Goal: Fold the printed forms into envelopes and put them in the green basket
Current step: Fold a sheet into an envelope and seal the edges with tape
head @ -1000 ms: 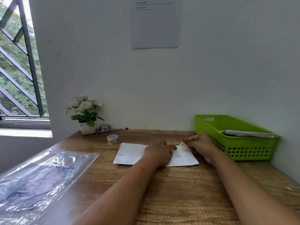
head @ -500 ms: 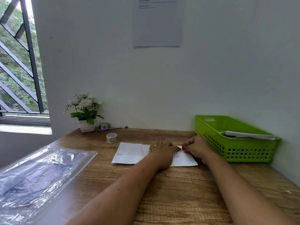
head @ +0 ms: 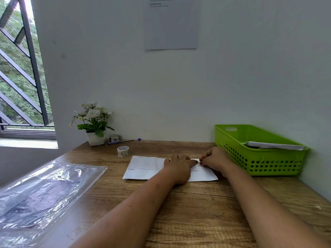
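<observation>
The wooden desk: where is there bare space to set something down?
Bare wood: along the wall between the tape roll and the green basket; in front of the basket; between the plastic bag and the left forearm. Crowded: the middle, where left hand and right hand work the folded sheet, and the corner by the flower pot.

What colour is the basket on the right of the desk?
Bright green basket, with a perforated side; clearest in the head view.

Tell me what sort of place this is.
Probably a small home or office paperwork corner: a wooden desk against a white wall by a barred window, a printed notice above, and a tape roll, pen and green basket holding papers beside the folded paper.
</observation>
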`<state>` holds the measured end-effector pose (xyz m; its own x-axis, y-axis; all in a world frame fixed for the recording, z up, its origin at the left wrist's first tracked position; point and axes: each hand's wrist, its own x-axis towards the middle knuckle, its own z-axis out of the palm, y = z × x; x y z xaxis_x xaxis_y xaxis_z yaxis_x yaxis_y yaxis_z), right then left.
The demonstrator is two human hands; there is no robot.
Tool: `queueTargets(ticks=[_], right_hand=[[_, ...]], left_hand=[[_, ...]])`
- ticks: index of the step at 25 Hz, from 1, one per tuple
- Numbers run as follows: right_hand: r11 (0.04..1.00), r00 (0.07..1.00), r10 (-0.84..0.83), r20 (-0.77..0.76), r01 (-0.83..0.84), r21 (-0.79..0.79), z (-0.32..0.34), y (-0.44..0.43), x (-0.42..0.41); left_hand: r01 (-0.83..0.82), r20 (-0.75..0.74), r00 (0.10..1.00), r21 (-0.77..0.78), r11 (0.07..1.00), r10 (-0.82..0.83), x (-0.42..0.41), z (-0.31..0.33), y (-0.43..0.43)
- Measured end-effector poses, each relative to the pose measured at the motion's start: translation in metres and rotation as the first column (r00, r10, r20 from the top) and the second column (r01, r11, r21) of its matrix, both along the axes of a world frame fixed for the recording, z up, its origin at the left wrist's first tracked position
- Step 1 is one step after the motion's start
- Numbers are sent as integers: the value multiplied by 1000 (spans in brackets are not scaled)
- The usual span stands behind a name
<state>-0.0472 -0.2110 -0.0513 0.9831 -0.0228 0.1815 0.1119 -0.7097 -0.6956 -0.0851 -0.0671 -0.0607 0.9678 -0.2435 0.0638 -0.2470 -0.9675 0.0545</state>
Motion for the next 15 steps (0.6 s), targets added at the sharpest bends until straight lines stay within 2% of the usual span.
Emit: queueTargets(ticks=[4,9,15], right_hand=[[996,1000,-4,-3,4,-88,0,2,2],[996,1000,20,2,-20,-90,0,-6,2],[980,999,27,42,-18,-197,-2,-4,5]], left_hand=[[-17,-12,1000,-1,1000,17,0,1,-1],[-34,-37,999,-13,999,34,2,0,-1],[-70,-87,994,-16,997,68,2,3,-4]])
